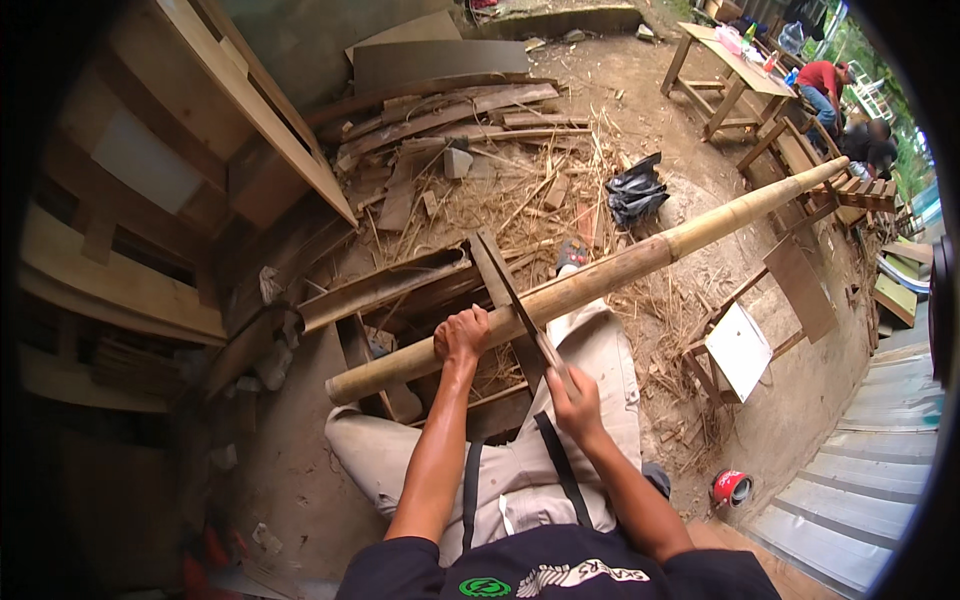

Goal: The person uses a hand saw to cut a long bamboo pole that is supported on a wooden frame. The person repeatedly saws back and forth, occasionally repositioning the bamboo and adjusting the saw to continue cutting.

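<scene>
A long, yellow-brown bamboo pole (pixel 610 266) slants from near my left knee up to the far right, over a low wooden frame (pixel 497 395) between my legs. My left hand (pixel 462 334) is closed on the pole towards its near left end. In my right hand (pixel 573 400) is the wooden handle of a long, narrow-bladed cutting tool (pixel 523 312). Its dark blade crosses the pole to the right of my left hand, tip pointing away from me. Whether the edge has teeth cannot be made out.
A split bamboo trough (pixel 390 287) lies left of the frame. Beyond are scrap boards (pixel 470 110), shavings and a black plastic bag (pixel 636 190). A white-topped stand (pixel 738 352) and a red can (pixel 732 488) stand at right. People, one in a red top (pixel 822 80), are far right.
</scene>
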Tool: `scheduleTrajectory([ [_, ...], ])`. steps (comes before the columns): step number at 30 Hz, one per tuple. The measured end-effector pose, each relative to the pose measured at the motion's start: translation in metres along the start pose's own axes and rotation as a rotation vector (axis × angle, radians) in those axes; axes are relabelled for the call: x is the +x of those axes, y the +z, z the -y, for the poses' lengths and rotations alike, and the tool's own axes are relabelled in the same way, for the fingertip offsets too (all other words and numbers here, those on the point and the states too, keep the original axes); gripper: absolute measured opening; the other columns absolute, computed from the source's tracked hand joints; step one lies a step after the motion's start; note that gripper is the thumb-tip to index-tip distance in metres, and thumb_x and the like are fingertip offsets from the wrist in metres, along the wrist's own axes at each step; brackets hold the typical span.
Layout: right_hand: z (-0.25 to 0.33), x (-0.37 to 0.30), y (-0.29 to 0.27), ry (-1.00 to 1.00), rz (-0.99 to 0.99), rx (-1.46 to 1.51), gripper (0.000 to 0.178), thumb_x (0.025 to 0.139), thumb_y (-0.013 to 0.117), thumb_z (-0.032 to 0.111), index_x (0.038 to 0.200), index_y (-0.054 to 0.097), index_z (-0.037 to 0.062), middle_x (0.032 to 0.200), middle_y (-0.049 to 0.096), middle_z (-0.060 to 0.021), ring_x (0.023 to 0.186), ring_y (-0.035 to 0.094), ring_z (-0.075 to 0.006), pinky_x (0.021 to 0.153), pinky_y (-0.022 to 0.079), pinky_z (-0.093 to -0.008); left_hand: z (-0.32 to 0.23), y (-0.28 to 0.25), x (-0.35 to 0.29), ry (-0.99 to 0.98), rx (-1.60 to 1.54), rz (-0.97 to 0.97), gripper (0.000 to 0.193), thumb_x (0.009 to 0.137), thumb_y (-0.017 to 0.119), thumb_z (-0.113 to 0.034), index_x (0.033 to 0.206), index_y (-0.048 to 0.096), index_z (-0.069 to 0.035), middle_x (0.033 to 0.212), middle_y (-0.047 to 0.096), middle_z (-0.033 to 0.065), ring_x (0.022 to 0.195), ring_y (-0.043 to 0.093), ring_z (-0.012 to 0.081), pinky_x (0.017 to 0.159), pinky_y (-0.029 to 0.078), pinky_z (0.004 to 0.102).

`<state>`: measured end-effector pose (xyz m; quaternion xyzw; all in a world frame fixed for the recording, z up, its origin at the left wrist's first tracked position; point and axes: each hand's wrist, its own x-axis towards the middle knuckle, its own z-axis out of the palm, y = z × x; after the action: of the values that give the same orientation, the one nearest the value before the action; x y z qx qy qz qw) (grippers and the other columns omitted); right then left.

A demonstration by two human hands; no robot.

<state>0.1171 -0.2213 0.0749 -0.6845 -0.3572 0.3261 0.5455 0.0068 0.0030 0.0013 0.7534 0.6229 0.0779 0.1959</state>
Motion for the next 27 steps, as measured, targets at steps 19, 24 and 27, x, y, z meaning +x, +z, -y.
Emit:
scheduleTrajectory([
  [19, 0.022, 0.028, -0.026, -0.251, -0.109, -0.123, 0.024, 0.096, 0.064, 0.022, 0.086, 0.056, 0.0017, 0.058, 0.054, -0.0035, 0.053, 0.051, -0.0085, 0.048, 0.041, -0.0291, 0.008, 0.018, -0.033, 0.318, -0.078, -0.423, 0.037, 0.094, 0.056, -0.027, 0.063, 0.058, -0.007, 0.064, 0.064, 0.0137, 0.06, 0.064, 0.0333, 0.062, 0.047, 0.0449],
  [24, 0.032, 0.07, -0.017, -0.261, -0.09, -0.102, 0.031, 0.097, 0.062, 0.031, 0.095, 0.061, 0.0002, 0.067, 0.062, -0.0109, 0.062, 0.062, -0.0161, 0.057, 0.047, -0.0328, 0.012, 0.027, -0.065, 0.401, -0.076, -0.472, 0.032, 0.093, 0.06, -0.027, 0.066, 0.054, -0.01, 0.064, 0.057, 0.009, 0.063, 0.059, 0.0291, 0.061, 0.042, 0.0424],
  [27, 0.018, 0.087, -0.007, -0.239, -0.052, -0.185, 0.038, 0.098, 0.056, 0.037, 0.094, 0.062, -0.0006, 0.07, 0.063, -0.0169, 0.065, 0.066, -0.0282, 0.06, 0.049, -0.0387, 0.016, 0.034, -0.092, 0.479, -0.127, -0.492, 0.026, 0.091, 0.06, -0.025, 0.07, 0.052, -0.01, 0.068, 0.053, 0.0079, 0.067, 0.056, 0.0273, 0.061, 0.042, 0.0412],
])
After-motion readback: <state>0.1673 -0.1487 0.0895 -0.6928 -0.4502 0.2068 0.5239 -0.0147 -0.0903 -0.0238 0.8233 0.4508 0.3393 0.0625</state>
